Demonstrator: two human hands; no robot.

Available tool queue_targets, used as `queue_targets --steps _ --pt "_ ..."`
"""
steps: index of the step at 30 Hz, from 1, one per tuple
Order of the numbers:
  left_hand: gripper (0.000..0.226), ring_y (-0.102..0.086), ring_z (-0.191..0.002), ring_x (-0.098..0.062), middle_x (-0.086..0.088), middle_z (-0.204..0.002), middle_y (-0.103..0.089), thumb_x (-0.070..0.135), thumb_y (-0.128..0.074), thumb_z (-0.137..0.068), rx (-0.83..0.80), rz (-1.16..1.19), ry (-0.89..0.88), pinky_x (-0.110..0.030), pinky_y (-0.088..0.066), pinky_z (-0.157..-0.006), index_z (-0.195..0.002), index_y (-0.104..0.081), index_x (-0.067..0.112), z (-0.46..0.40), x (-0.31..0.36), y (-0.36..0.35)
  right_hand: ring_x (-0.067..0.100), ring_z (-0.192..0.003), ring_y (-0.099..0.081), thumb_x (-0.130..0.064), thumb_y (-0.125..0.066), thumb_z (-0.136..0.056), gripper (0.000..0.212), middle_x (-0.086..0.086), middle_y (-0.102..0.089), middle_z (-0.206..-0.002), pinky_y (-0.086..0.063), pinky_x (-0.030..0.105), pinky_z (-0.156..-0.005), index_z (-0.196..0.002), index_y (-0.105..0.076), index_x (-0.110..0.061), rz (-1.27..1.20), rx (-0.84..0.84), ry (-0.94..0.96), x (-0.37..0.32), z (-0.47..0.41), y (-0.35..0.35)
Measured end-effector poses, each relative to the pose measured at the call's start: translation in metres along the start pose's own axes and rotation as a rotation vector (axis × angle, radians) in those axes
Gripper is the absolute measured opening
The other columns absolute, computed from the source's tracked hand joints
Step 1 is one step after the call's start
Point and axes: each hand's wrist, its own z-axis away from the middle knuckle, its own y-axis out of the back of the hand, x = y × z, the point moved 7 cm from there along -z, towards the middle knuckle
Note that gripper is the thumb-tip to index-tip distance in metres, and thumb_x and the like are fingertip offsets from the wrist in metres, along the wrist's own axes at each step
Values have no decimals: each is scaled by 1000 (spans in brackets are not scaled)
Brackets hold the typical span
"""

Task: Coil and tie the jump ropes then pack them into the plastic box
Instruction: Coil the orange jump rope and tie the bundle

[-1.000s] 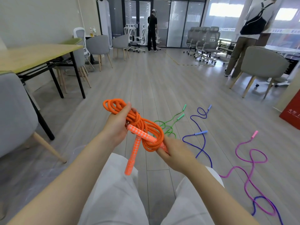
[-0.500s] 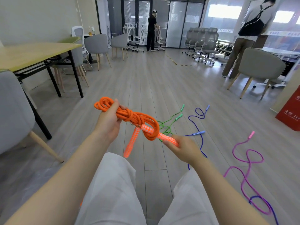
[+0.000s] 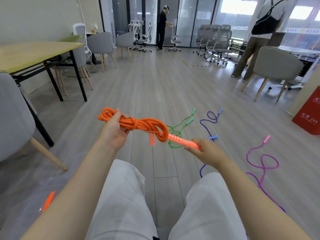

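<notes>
My left hand grips one end of the coiled orange jump rope, which is stretched into a tight bundle with a loop knotted around it. My right hand pinches the far end of its orange dotted handle, which passes through the loop. The second orange handle hangs down below the knot. On the floor beyond lie a green rope, a blue rope and a pink-purple rope, all loose. A clear plastic box sits at lower left with something orange in it.
A grey chair stands close at my left beside a wooden table. Another grey chair and a red box are at the right. Two people stand farther off among several office chairs.
My hands have drawn apart: the right hand pulled the handle out to the right, and the open orange loop has tightened into a narrow knotted bundle. The hanging handle has risen.
</notes>
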Motion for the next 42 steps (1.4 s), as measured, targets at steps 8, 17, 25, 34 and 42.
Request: queue_targets --steps 8,17,25,34,42 --pt "39 -62 -71 -14 1 -64 -59 34 -46 -102 -79 -98 39 -37 -51 -84 -68 -49 15 3 -22 0 15 -58 -48 -62 -45 -91 43 1 -53 -65 -40 36 -58 -70 -45 -24 45 -93 -18 15 -7 -25" --pt "37 -55 -65 -14 -5 -69 -52 31 -48 -101 106 -22 216 -34 -51 -66 -69 -47 13 -30 -61 3 27 -120 -51 -16 -56 -86 50 6 -58 -128 -43 43 -102 -135 -52 -19 -100 -51 -221 2 -39 -58" --pt "37 -57 -51 -12 -3 -59 -55 30 -49 -100 168 -84 225 -31 -51 -66 -66 -47 15 -81 -87 1 27 -119 -53 -24 -44 -85 35 2 -63 -119 -33 46 -106 -110 -66 -15 -15 416 31 -27 -71 -55" --pt "25 -53 -67 -13 -1 -73 -53 27 -55 -98 149 -193 288 -30 -47 -67 -75 -52 18 -140 -135 -2 30 -113 -54 -47 -68 -77 76 5 -58 -124 -46 44 -91 -141 -42 -15 20 56 61 -28 -136 -148" --pt "5 -62 -91 -13 -1 -89 -66 17 -58 -95 -63 -362 331 -33 -49 -87 -91 -61 16 -207 -165 21 23 -89 -59 -27 -64 -76 39 -3 -62 -97 -49 39 -74 -112 -48 -25 -328 -109 -206 13 -198 -211"
